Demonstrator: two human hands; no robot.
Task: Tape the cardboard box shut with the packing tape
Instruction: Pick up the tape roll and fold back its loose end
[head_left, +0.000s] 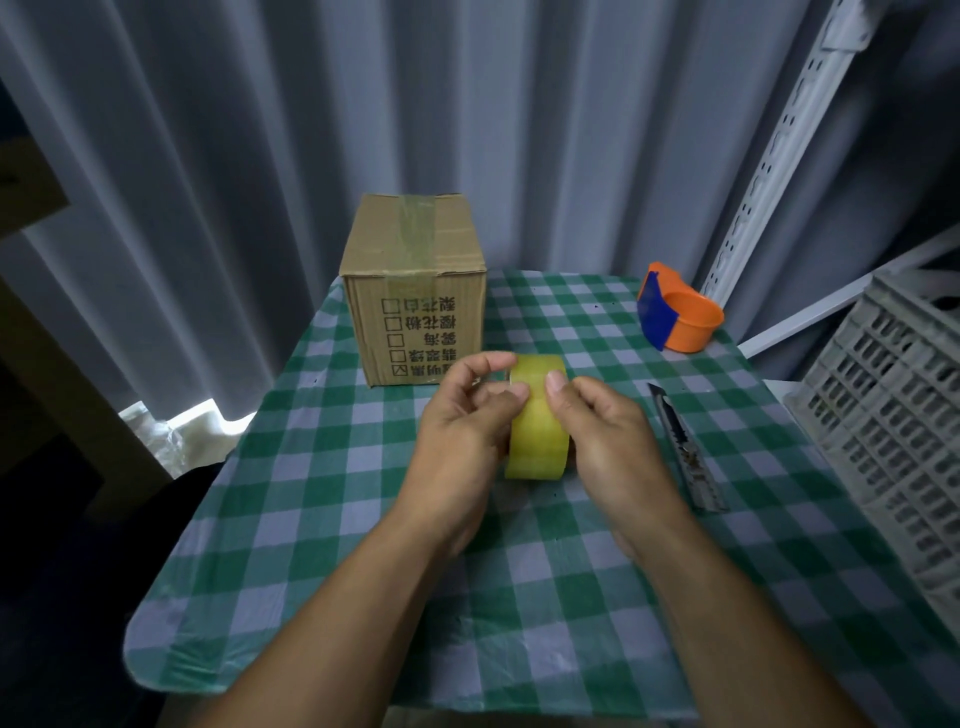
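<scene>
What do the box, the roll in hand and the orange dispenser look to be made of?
Box: brown corrugated cardboard, matte, creased, glossy tape strip on top. Roll: glossy translucent yellowish plastic tape. Dispenser: smooth orange plastic, probably hard, with a blue part.

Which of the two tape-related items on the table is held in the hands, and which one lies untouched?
The yellow tape roll is held between both hands. The orange and blue tape dispenser sits untouched at the far right of the table.
</scene>
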